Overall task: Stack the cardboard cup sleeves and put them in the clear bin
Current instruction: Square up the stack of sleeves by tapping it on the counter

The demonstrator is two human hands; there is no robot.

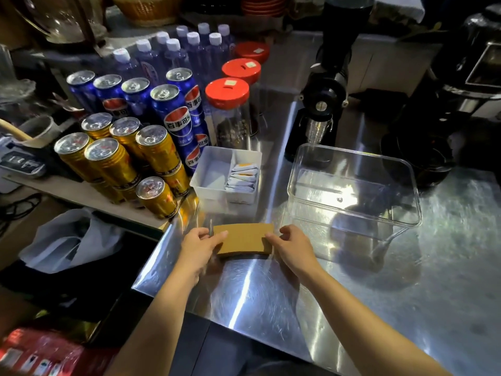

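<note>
A flat stack of brown cardboard cup sleeves (244,239) lies on the steel counter (257,294) in front of me. My left hand (199,246) pinches its left end and my right hand (291,246) pinches its right end, so both hands hold the stack between them. How many sleeves are in the stack I cannot tell. The clear bin (352,185) stands to the right and a little farther away, with nothing visible inside it.
A white divided tray (214,169) with sachets sits just behind the sleeves. Gold cans (157,196) and blue cans (176,115), water bottles and red-lidded jars (227,109) crowd the left back. A black grinder (322,104) stands behind the bin.
</note>
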